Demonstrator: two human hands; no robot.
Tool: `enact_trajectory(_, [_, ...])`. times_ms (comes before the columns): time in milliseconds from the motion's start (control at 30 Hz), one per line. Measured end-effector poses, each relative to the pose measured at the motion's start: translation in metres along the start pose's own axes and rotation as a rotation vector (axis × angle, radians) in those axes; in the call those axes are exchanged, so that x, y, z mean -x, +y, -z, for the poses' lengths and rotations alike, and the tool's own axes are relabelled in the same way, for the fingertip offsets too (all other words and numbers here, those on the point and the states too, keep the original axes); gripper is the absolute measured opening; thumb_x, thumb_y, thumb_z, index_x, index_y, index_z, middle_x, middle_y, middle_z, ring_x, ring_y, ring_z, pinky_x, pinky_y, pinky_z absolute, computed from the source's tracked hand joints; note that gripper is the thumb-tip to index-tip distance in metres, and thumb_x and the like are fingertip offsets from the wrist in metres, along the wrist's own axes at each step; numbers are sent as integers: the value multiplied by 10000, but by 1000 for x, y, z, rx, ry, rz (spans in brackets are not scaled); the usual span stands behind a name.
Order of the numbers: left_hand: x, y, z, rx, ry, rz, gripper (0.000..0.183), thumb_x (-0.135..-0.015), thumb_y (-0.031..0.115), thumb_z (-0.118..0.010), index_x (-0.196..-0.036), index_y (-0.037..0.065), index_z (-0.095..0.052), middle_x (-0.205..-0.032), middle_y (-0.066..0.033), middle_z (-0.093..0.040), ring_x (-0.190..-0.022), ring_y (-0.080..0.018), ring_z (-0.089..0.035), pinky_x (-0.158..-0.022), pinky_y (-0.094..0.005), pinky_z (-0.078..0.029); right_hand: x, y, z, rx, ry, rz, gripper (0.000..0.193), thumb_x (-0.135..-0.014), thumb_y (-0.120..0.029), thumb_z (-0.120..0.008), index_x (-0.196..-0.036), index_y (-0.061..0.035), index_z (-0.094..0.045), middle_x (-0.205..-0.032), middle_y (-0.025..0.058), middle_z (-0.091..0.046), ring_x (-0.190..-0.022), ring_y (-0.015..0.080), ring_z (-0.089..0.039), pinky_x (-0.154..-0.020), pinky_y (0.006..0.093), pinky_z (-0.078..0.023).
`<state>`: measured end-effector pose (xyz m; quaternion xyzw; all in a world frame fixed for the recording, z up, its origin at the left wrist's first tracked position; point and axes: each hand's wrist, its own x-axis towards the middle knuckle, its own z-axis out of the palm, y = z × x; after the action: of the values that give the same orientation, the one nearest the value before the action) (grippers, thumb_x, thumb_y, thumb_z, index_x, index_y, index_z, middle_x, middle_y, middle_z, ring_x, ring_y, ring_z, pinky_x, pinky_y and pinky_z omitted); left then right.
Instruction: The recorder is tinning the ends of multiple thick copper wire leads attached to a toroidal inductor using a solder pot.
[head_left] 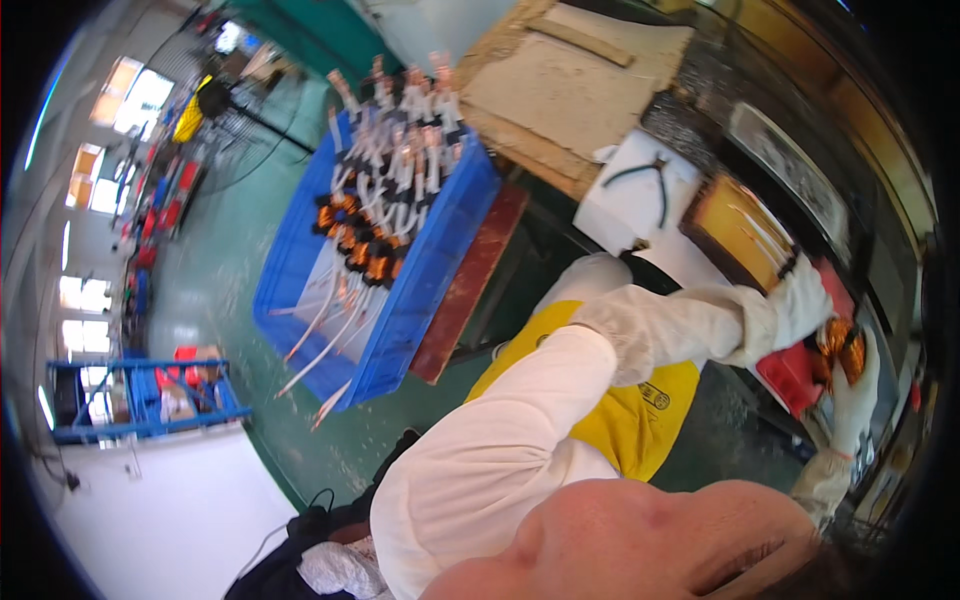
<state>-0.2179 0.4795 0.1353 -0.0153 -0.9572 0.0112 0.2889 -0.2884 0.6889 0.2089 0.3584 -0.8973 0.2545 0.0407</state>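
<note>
My left hand (797,303), in a white glove, is closed at the ends of several pale wire leads (762,235). These leads reach over a brown-rimmed tray (700,218) with a yellowish inside; whether they touch it I cannot tell. Just beside it my right hand (857,392), also gloved, grips a copper-wound coil (840,350). Part of the coil is covered by the fingers. A red piece (792,380) lies beneath the two hands.
Dark-handled pliers (655,186) lie on a white sheet left of the tray. A blue crate (370,370) holds many coils (375,255) with white-sleeved leads. Behind is a worn wooden board (580,90). A black fan (212,100) stands at the far left.
</note>
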Motion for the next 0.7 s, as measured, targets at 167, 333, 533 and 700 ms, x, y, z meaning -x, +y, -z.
enact_trajectory(167, [2, -2, -6, 7, 25, 88, 225, -900, 308, -544, -899, 120, -666, -855, -103, -649, -851, -286, -594, -945, -595, -384, -5, 0, -4, -64, -7, 33, 666, -797, 102, -607, -1427, -50, -452, -1365, 155, -544, -1263, 270, -540, -1073, 337, -405])
enact_trajectory(333, [13, -33, 19, -141, 68, 62, 72, -848, 252, -583, -816, 199, -620, -705, 3, -609, -719, -195, -631, -618, -420, -440, -18, -38, -21, 8, -19, 4, 667, -763, 35, -673, -1396, -74, -495, -1334, 151, -571, -1262, 279, -544, -1071, 348, -410])
enact_trajectory(533, [7, -41, 15, 3, 98, -16, 108, -896, 233, -550, -941, 137, -569, -807, -48, -567, -787, -210, -595, -661, -398, -442, -19, -63, -7, 152, 39, -27, 638, -740, -82, -735, -1336, -185, -530, -1235, 111, -604, -1133, 339, -608, -953, 376, -497])
enact_trajectory(700, [5, -30, 14, -16, 113, -31, 140, -875, 206, -571, -991, 128, -568, -869, -58, -541, -780, -210, -583, -655, -375, -441, -9, -63, 3, 185, 20, -69, 654, -740, -100, -745, -1343, -203, -515, -1227, 99, -605, -1117, 330, -619, -939, 369, -510])
